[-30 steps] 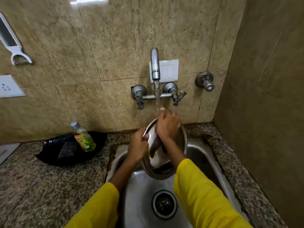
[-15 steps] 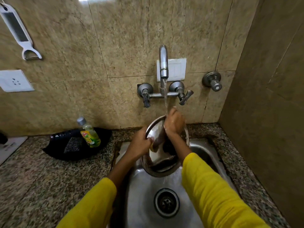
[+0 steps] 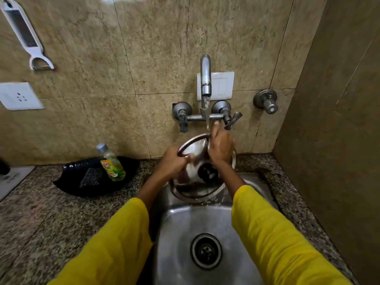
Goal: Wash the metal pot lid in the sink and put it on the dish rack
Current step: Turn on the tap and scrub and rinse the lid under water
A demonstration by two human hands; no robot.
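A round metal pot lid (image 3: 195, 190) with a black knob is held tilted over the back of the steel sink (image 3: 181, 233), under water that runs from the wall tap (image 3: 205, 79). My left hand (image 3: 174, 159) grips the lid's left rim. My right hand (image 3: 221, 147) presses flat on the lid's upper face, fingers up near the stream; it is motion-blurred. No dish rack shows in this view.
A green dish-soap bottle (image 3: 112, 163) stands on a black tray (image 3: 82, 182) holding a scrub pad, left of the sink on the granite counter (image 3: 41, 223). A wall stands close on the right. The sink drain (image 3: 205, 250) lies below the lid.
My right hand has slid up the lid's face toward the water stream. The lid's black knob now shows below it. The left hand keeps its hold on the rim.
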